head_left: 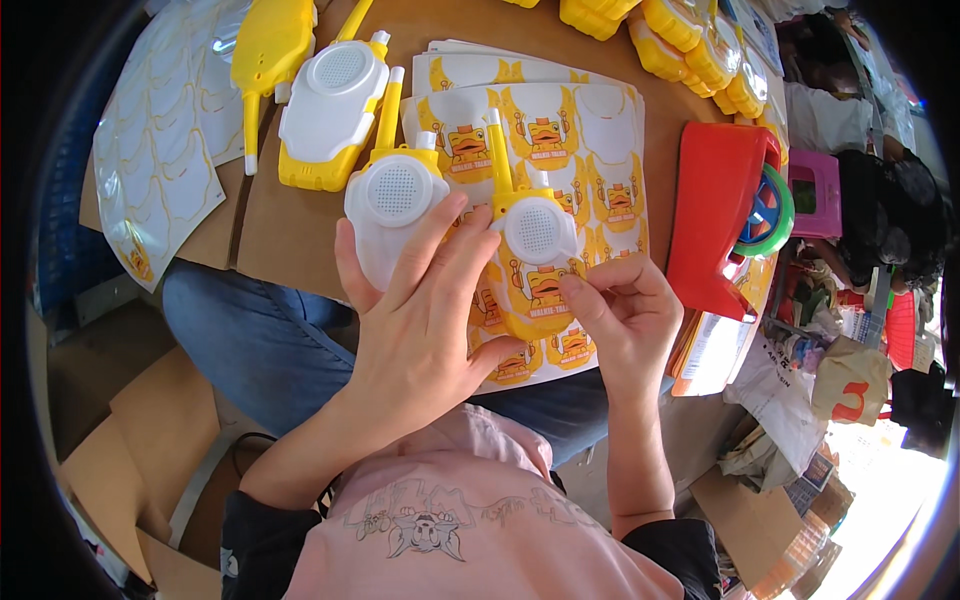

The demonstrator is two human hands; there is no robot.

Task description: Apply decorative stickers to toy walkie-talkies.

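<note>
Toy in hand: a yellow toy walkie-talkie with a white round speaker is laid face up on the printed sticker sheets, between the two hands
Sticker: a duck sticker is seen on the lower front of this toy, below the speaker
Left hand: the left hand is held open, fingers spread; the toy's left side is met by a fingertip and the thumb, while another finger is laid over the white-faced walkie-talkie beside it
Right hand: the right hand is closed, thumb and forefinger brought together at the sticker's right edge; whether that edge is pinched cannot be told
Upper left: another white-faced toy and a yellow shell are placed side by side, near a curved sheet of sticker outlines
Right side: a red tape dispenser is set beside the sheets
Upper right: yellow shells are piled on the brown tabletop
</note>
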